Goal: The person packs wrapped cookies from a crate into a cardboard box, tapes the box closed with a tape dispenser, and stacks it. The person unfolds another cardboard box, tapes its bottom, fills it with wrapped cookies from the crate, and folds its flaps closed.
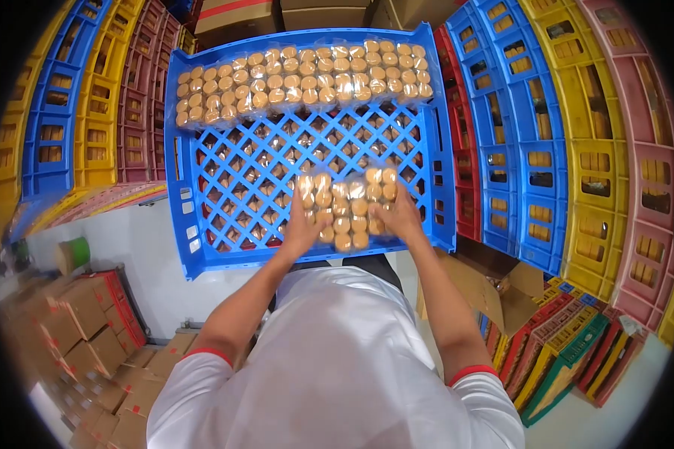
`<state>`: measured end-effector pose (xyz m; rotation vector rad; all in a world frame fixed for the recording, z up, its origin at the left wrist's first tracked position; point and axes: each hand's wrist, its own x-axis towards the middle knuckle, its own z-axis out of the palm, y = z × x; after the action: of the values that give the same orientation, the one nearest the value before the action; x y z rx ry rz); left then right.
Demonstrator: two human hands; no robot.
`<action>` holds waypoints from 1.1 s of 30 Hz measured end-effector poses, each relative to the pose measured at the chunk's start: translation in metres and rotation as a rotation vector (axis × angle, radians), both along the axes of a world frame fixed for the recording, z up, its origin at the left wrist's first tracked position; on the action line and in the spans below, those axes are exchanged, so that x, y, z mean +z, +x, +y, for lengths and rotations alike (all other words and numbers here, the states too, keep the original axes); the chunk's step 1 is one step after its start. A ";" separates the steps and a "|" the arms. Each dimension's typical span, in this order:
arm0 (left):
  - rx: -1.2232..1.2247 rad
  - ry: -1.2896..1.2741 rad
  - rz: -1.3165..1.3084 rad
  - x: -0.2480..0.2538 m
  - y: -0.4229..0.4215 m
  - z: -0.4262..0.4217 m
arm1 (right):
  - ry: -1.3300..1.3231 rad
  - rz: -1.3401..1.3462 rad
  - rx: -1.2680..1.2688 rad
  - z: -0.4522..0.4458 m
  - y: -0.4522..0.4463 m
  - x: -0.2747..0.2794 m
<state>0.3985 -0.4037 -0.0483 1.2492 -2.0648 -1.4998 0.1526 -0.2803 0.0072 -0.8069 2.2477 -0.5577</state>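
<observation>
My left hand (302,227) and my right hand (401,218) press from both sides on a cluster of clear-wrapped packs of round, tan biscuits (350,208). The fingers are partly hidden by the packs. The cluster is over the near half of a blue plastic crate (191,258), a little right of its middle; whether it touches the lattice bottom I cannot tell. Along the crate's far side lies a row of similar biscuit packs (299,81), side by side. More round biscuits show through the lattice from a layer below.
Tall stacks of blue, yellow and pink crates (535,157) rise at the right, with similar stacks (90,112) at the left. Cardboard boxes (90,322) are piled at lower left. An open carton (472,288) and colourful crates (562,337) stand at lower right.
</observation>
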 end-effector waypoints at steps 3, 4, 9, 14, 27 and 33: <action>-0.077 0.229 0.128 0.019 0.035 0.025 | -0.010 -0.010 0.023 0.025 0.022 0.004; -0.081 0.224 0.128 0.022 0.039 0.022 | -0.007 0.002 0.041 0.030 0.021 0.003; 0.058 0.583 0.208 -0.009 0.052 -0.005 | 0.131 -0.187 -0.078 0.012 -0.024 0.007; -0.032 0.449 -0.082 0.005 0.028 -0.003 | -0.030 -0.133 -0.213 0.010 0.007 -0.041; -0.294 -0.045 0.328 0.175 0.008 0.096 | -0.982 0.135 -0.581 0.182 0.056 0.140; -0.794 -0.562 0.633 0.246 -0.100 0.230 | -1.567 0.273 -0.756 0.386 0.012 0.128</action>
<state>0.2986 -0.1736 0.1976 -0.2760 -2.3243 -1.1694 0.1643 0.1061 0.1347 -0.5986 1.9289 -2.8413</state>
